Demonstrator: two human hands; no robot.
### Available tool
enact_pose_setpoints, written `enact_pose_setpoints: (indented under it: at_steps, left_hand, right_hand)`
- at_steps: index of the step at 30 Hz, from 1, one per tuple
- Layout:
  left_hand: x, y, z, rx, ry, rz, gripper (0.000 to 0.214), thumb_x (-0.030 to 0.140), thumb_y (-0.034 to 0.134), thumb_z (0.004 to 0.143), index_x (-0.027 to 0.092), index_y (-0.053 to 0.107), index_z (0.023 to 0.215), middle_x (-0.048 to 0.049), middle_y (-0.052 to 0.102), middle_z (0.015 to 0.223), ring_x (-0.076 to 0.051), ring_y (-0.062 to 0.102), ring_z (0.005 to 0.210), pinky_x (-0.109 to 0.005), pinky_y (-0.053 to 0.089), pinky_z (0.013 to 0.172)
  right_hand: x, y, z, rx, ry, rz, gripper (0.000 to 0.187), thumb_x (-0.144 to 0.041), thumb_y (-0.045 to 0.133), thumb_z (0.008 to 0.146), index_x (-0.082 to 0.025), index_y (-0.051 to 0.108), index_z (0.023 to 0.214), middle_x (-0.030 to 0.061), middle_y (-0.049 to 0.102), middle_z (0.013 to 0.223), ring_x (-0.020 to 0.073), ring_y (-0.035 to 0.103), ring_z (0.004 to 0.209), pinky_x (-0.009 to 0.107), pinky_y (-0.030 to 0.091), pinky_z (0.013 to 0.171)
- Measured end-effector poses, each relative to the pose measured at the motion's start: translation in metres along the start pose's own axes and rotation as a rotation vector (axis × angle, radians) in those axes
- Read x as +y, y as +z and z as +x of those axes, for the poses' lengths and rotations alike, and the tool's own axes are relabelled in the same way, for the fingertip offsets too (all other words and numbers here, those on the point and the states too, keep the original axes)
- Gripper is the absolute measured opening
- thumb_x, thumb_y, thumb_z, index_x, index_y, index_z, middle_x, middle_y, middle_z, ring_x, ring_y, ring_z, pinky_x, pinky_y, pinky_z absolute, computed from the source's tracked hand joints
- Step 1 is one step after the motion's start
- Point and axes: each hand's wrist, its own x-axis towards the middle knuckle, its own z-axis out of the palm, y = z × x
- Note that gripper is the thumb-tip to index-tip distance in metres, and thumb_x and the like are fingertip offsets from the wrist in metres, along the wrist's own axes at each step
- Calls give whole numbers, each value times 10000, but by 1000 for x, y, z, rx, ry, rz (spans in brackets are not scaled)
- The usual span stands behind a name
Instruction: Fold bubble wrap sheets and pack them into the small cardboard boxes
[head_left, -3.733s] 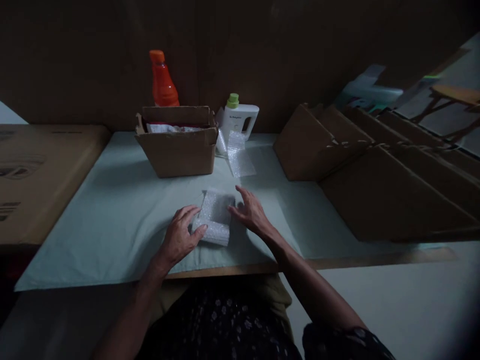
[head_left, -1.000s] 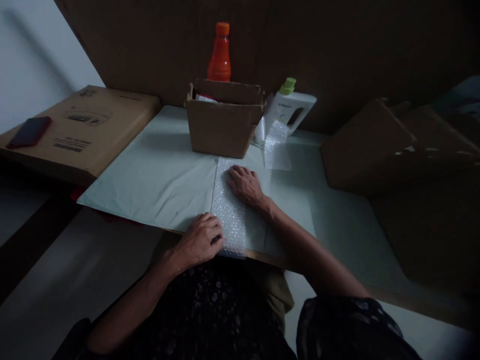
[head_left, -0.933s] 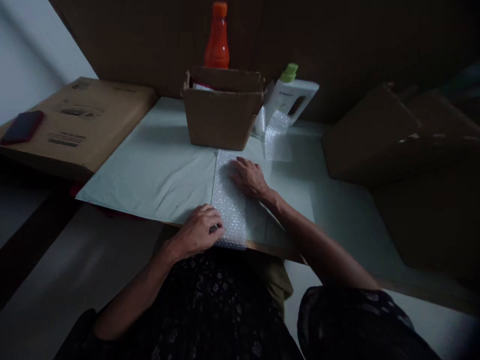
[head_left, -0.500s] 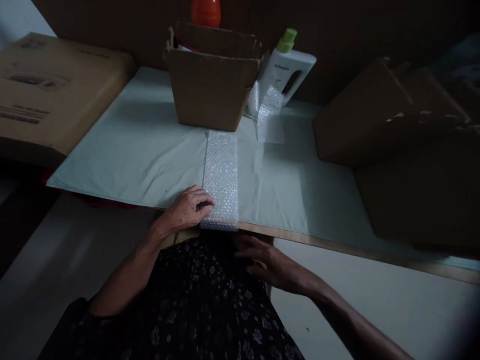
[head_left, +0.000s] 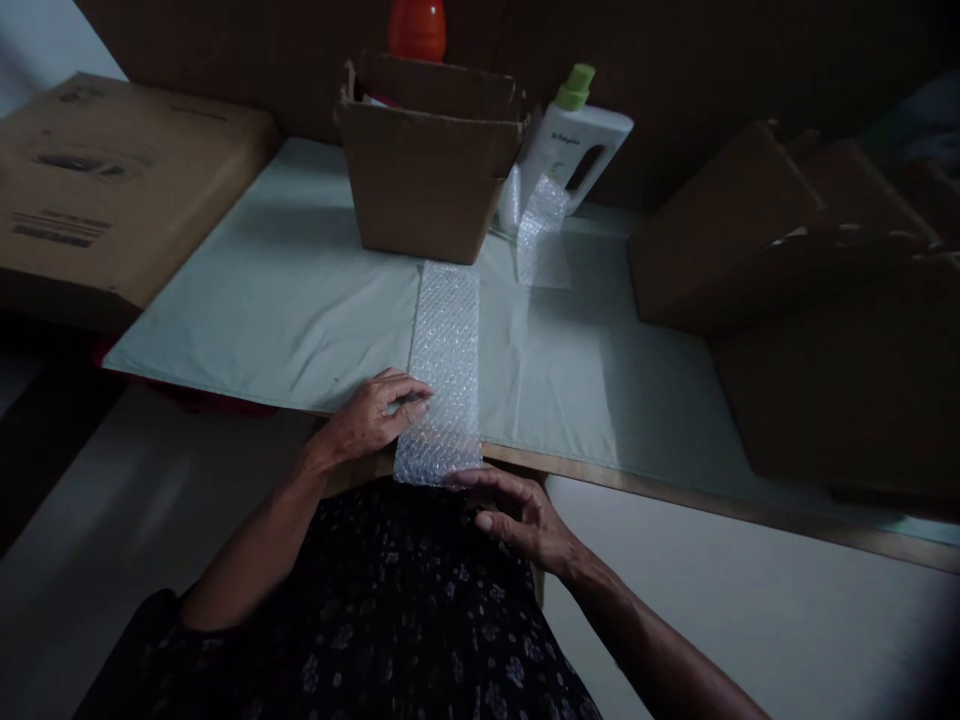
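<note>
A long strip of bubble wrap (head_left: 448,340) lies on the cloth-covered table, running from the cardboard box to the near edge. Its near end hangs a little past that edge. My left hand (head_left: 379,412) rests at the strip's left side, fingers loosely stretched over it and thumb slightly apart. At the hanging end is my right hand (head_left: 521,512), its fingertips touching or just beside the right corner. The right thumb stands away from the fingers, so that hand is open.
An open cardboard box (head_left: 431,180) stands behind the strip. To its right are a white jug with a green cap (head_left: 581,140) and a smaller bubble wrap piece (head_left: 544,235). A flat carton (head_left: 127,190) lies left; dark boxes (head_left: 720,240) stand right. Behind is an orange container (head_left: 417,30).
My right hand has risen from my lap to the strip's near end, its thumb now in sight. That end reaches further over the edge. The left hand's fingers have straightened slightly.
</note>
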Motion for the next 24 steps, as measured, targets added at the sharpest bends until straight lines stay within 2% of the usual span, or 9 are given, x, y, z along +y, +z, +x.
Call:
enact_pose_setpoints:
  at_steps: [3, 5, 7, 10, 14, 17, 19, 22, 24]
  left_hand:
    - [2, -6, -10, 24, -72, -201, 401, 365, 489, 968, 185, 652, 1288, -112, 699, 1249, -252, 623, 1189, -422, 467, 1057]
    - [3, -10, -16, 32, -118, -321, 468, 329, 452, 960, 200, 566, 1396, -103, 695, 1284, -254, 606, 1221, -436, 440, 1081]
    - [5, -12, -20, 41, -144, -355, 536, 264, 483, 894, 200, 521, 1425, -95, 706, 1272, -255, 599, 1218, -433, 435, 1069]
    - [7, -8, -16, 83, -188, -219, 601, 223, 552, 819, 191, 510, 1418, -92, 720, 1208, -231, 632, 1085, -376, 485, 953]
    - [2, 4, 1, 202, -264, 32, 522, 275, 564, 875, 185, 542, 1388, -38, 715, 951, -159, 624, 792, -281, 494, 719]
    - [-6, 10, 11, 274, -266, 196, 505, 236, 568, 868, 185, 555, 1370, -8, 695, 870, -143, 612, 747, -278, 500, 739]
    - [-10, 11, 14, 273, -252, 262, 509, 230, 578, 871, 184, 550, 1377, -5, 694, 858, -147, 621, 753, -287, 509, 760]
    - [-13, 11, 17, 251, -220, 318, 511, 230, 583, 879, 164, 547, 1384, -11, 694, 839, -165, 641, 769, -302, 525, 771]
    - [-13, 12, 19, 242, -193, 338, 523, 228, 592, 881, 166, 539, 1398, -10, 695, 837, -168, 648, 768, -303, 534, 778]
  right_hand:
    - [-13, 2, 10, 20, -4, 197, 449, -415, 755, 889, -318, 670, 1318, 48, 722, 1245, 166, 683, 1023, 326, 529, 922]
    - [-21, 3, 19, 57, -20, 306, 467, -430, 762, 874, -306, 669, 1314, 53, 737, 1219, 150, 685, 921, 318, 531, 883]
    - [-29, 3, 30, 93, -39, 387, 474, -436, 756, 868, -287, 668, 1310, 70, 749, 1180, 167, 692, 922, 331, 534, 869]
    - [-35, 0, 45, 137, -58, 460, 531, -403, 757, 851, -275, 628, 1350, 104, 719, 1248, 231, 685, 1101, 341, 548, 836]
    - [-36, -8, 55, 207, -74, 421, 722, -374, 764, 842, -349, 447, 1491, 107, 615, 1417, 256, 678, 1153, 341, 574, 781]
    - [-36, -18, 52, 288, -118, 215, 764, -394, 720, 890, -386, 329, 1547, 99, 620, 1399, 229, 701, 1060, 345, 590, 745]
    - [-36, -23, 48, 350, -159, -51, 626, -390, 681, 925, -352, 428, 1496, 87, 678, 1291, 217, 701, 1008, 365, 595, 773]
    - [-36, -27, 46, 386, -251, -580, 322, -298, 626, 954, -279, 640, 1276, 79, 719, 1160, 233, 676, 1045, 424, 571, 885]
    - [-34, -26, 51, 354, -339, -881, 284, -234, 610, 944, -259, 667, 1221, 94, 706, 1204, 262, 641, 1121, 472, 543, 935]
